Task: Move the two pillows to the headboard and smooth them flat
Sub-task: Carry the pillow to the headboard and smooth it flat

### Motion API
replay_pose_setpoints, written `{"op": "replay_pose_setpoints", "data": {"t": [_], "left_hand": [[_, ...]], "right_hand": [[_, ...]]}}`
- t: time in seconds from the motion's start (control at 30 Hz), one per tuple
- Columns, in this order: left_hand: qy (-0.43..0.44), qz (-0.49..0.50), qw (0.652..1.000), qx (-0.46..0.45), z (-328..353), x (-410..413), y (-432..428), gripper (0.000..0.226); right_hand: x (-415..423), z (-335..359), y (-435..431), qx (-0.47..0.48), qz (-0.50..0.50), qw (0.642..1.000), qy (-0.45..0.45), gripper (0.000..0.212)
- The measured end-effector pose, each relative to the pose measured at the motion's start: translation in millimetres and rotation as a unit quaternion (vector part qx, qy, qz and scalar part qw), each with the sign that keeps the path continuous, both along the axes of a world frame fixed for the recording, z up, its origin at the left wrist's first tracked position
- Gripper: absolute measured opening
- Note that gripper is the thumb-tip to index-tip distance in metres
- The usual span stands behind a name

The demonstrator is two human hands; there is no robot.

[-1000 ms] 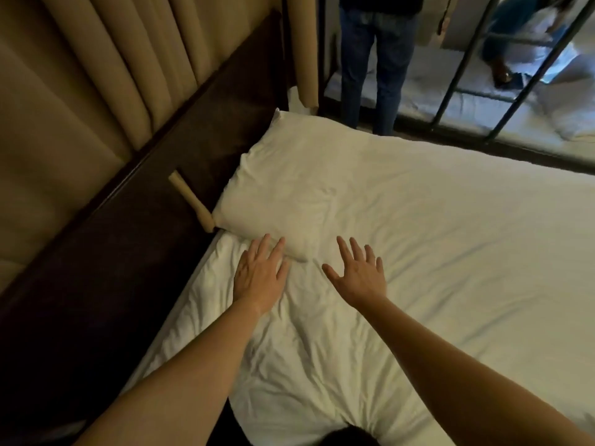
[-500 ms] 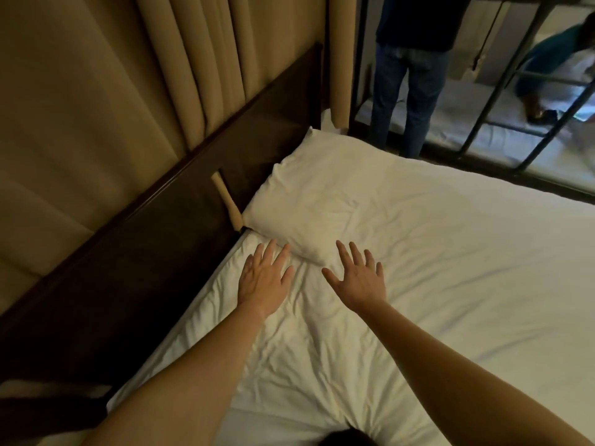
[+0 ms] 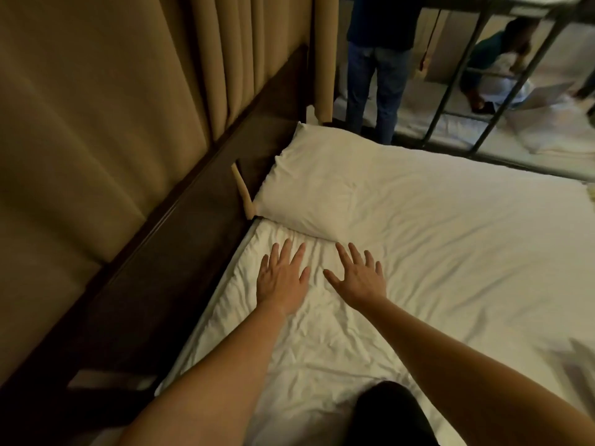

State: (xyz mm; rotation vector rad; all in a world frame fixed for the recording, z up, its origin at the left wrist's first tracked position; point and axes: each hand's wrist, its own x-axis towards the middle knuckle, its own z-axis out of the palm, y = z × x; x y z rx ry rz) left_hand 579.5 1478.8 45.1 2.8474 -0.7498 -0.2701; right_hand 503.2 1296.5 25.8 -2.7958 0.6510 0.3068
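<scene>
One white pillow (image 3: 325,185) lies flat at the far end of the dark wooden headboard (image 3: 180,252), its long side against it. My left hand (image 3: 283,278) rests palm down with fingers spread on the wrinkled white sheet (image 3: 450,268), just short of the pillow's near edge. My right hand (image 3: 357,278) hovers or rests beside it, fingers spread, its fingertips close to the pillow's near corner. Neither hand holds anything. A second pillow is not in view.
Tan padded wall panels (image 3: 96,107) rise behind the headboard. A small beige tab (image 3: 243,196) sticks out beside the pillow. A person in jeans (image 3: 373,78) stands past the bed's far side. A black metal bunk frame (image 3: 450,91) and another person (image 3: 495,66) are at the back right.
Both hands have drawn back a little from the pillow's near edge onto the sheet. The view has shifted, so the pillow and headboard sit lower in frame.
</scene>
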Motion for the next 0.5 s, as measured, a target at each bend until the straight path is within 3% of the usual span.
{"op": "replay_pose_setpoints", "data": {"t": [0.17,0.5], "left_hand": [[-0.002,-0.032,0.999,0.001,36.5,-19.6,43.9,0.063],[-0.004,-0.07,0.998,-0.005,43.8,-64.5,79.6,0.063]], "right_hand": [[-29.9,33.3,46.7,0.018,-0.042,0.999,-0.009,0.087],[-91.1,55.4,78.2,0.025,-0.092,0.995,-0.031,0.087]]}}
